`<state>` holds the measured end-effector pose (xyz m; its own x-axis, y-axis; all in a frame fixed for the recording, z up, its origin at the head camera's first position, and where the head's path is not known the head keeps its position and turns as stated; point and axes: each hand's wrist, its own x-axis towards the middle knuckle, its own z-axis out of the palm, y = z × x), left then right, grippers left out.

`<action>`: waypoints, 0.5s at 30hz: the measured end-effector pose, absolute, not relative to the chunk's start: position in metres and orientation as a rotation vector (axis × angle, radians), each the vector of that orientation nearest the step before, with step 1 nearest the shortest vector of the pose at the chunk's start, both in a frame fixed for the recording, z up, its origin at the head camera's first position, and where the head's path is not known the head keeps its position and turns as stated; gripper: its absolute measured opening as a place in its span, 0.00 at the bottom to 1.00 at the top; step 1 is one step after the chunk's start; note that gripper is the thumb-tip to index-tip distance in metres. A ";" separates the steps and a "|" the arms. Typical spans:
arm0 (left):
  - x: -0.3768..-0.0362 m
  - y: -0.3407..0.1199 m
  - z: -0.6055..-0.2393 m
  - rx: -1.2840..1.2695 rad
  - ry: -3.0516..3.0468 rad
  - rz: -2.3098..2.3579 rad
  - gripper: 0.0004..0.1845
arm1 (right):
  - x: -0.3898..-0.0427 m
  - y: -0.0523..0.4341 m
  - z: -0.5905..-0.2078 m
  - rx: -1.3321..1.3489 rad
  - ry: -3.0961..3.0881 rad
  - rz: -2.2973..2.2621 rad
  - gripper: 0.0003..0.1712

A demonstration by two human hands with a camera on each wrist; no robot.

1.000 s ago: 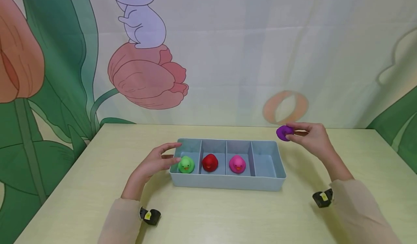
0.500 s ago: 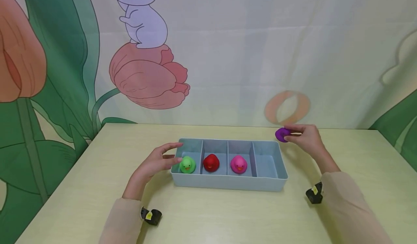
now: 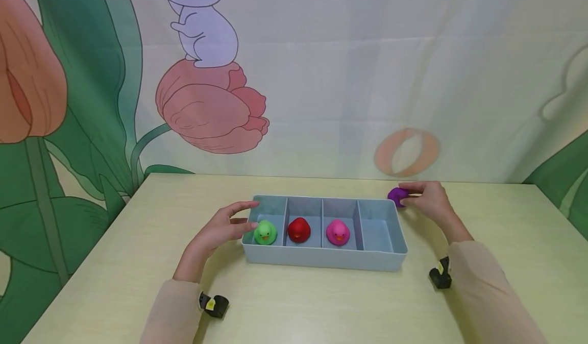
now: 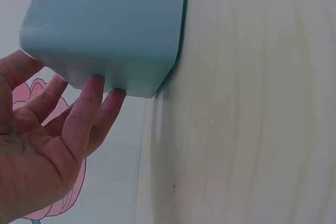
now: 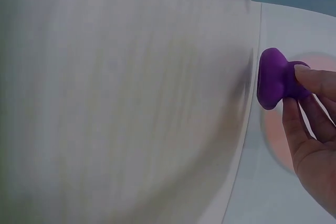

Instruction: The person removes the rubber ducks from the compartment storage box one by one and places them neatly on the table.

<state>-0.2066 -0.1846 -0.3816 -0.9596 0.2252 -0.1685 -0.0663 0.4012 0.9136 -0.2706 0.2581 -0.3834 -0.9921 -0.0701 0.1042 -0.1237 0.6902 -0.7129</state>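
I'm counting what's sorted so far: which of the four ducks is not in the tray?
The purple duck. The right hand pinches it just beyond the tray's far right corner, while the green, red and pink ducks each sit in a compartment.

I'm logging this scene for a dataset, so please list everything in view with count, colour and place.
Tray: one, light blue, four compartments, mid table.
Green duck: one, leftmost compartment.
Red duck: one, second compartment.
Pink duck: one, third compartment.
Purple duck: one, outside the tray's far right corner.
Table: one, pale wood.
Backdrop: one, cartoon tulips and a rabbit.
Wrist cameras: two, black, under each sleeve.
Left hand: fingers straight, touching the tray's left end.
Right hand: pinches the purple duck.
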 end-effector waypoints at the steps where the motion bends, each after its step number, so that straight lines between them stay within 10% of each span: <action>1: -0.207 -0.185 -0.382 0.138 2.396 1.581 0.29 | -0.271 0.258 -0.384 0.163 -2.828 1.198 0.24; 15: -0.207 -0.186 -0.382 0.148 2.398 1.579 0.29 | -0.273 0.260 -0.387 0.147 -2.875 1.232 0.25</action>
<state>-0.2069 -0.1856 -0.3818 -0.9596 0.2289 -0.1636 -0.0598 0.4021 0.9137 -0.2733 0.2597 -0.3866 -0.9955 -0.0820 0.0465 -0.0902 0.6861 -0.7219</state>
